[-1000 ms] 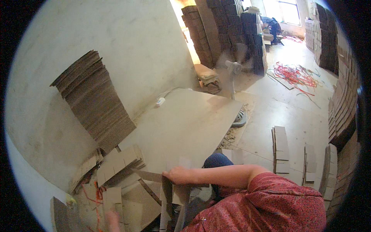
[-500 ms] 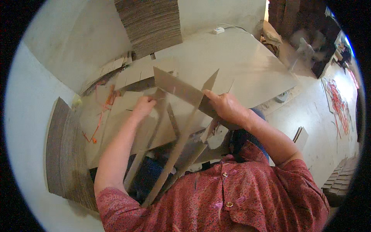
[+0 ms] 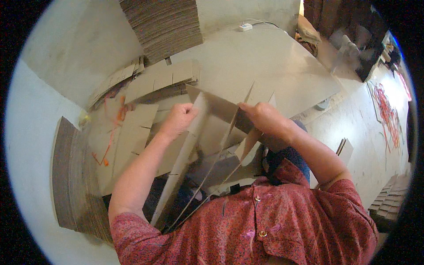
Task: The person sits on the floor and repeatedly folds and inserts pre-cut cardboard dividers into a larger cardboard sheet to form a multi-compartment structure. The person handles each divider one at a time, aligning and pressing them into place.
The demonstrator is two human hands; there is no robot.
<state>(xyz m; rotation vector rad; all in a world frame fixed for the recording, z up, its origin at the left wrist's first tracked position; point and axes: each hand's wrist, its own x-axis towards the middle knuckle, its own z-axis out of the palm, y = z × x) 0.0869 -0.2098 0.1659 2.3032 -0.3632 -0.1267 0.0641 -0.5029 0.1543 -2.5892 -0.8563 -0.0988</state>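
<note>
My left hand [image 3: 178, 120] is closed on the far end of a long cardboard strip [image 3: 173, 185], which slants down toward my lap. That end meets the left part of a crosswise cardboard strip [image 3: 217, 109]; whether the two are slotted together I cannot tell. My right hand [image 3: 267, 119] pinches the crosswise strip where another long strip [image 3: 212, 170] crosses it. A further strip [image 3: 249, 143] stands below my right hand, also crossing it. The strips' near ends reach my shirt, and my right fingers hide part of the joint.
Flat slotted cardboard pieces [image 3: 132, 132] lie left of my hands, beside a piled row [image 3: 163, 79]. Tall cardboard stacks stand at the back [image 3: 161, 28] and left [image 3: 73, 176]. Orange strapping [image 3: 117, 119] lies among the pieces. A white power socket [image 3: 245, 27] rests at the back.
My left hand has moved right with its strip, up to the crosswise strip's left end. My right hand has shifted slightly right, still gripping, and the held strips have tilted.
</note>
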